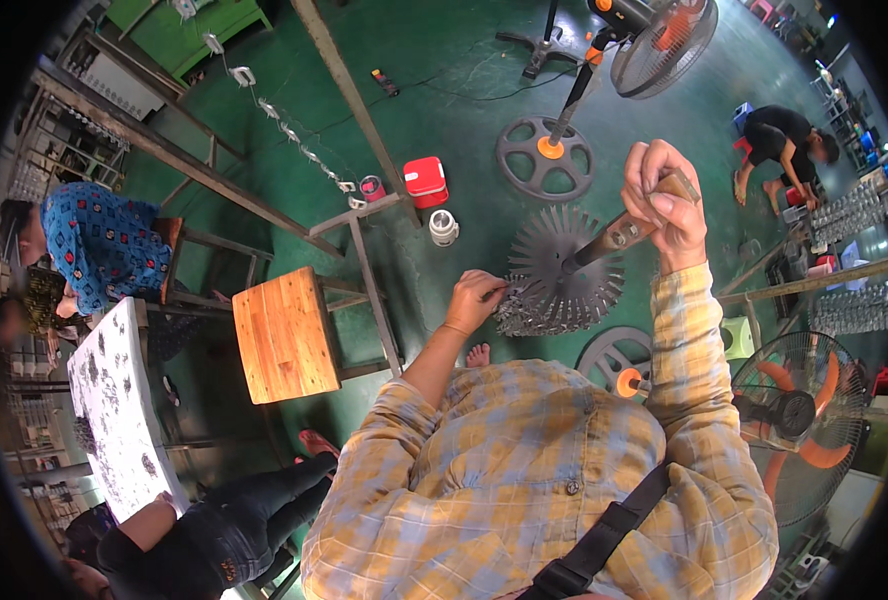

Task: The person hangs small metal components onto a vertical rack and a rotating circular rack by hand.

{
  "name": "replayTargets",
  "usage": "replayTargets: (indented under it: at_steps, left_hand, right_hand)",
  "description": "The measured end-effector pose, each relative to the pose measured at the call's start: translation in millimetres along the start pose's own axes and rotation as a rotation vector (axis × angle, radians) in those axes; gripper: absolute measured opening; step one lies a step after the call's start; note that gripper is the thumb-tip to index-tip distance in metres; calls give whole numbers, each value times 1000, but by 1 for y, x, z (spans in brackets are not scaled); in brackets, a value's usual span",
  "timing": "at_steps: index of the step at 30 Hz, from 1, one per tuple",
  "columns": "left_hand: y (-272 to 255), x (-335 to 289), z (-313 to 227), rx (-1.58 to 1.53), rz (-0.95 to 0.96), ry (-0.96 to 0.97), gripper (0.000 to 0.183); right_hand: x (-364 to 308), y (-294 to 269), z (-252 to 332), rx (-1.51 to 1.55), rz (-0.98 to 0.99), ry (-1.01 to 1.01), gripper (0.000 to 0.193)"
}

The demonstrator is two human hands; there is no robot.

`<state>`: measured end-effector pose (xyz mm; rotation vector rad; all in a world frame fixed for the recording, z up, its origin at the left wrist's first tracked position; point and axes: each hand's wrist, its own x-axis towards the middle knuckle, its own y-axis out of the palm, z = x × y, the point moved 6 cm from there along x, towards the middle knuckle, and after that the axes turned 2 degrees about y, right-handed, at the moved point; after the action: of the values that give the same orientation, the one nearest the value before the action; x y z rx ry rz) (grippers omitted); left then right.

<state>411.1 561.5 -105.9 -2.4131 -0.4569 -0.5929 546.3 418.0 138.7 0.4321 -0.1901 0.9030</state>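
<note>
A round dark-grey metal rack (542, 245) with many slots around its rim hangs in front of me. From its middle a metal post (592, 247) rises to a flat metal bar (676, 188). My right hand (672, 215) is closed around that bar, raised above the rack. Along the rack's near left side hang many small metal parts (539, 315). At that edge, the fingers of my left hand (472, 302) are pinched together beside the parts. What they hold, if anything, is too small to make out.
A wooden stool (284, 335) stands left beside a metal frame (369, 280). Ahead are a red box (426, 182), a white cup (444, 228) and a standing fan (664, 45). Another fan (794, 415) is close on my right. Other people sit left and far right.
</note>
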Motion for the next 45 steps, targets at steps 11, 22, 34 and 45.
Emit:
replayTargets:
  at_steps: [11, 22, 34, 45]
  left_hand:
    - [-188, 106, -112, 209, -377, 309, 11]
    - [-430, 234, -268, 280, -991, 510, 24]
    - [-478, 360, -252, -45, -744, 179, 25]
    - [-484, 379, -255, -36, -688, 288, 15]
  right_hand:
    - [1, 5, -3, -7, -8, -5, 31]
    - [4, 5, 2, 15, -23, -22, 32]
    - [-5, -4, 5, -29, -76, -6, 29]
    - [-5, 1, 5, -32, -58, -13, 32]
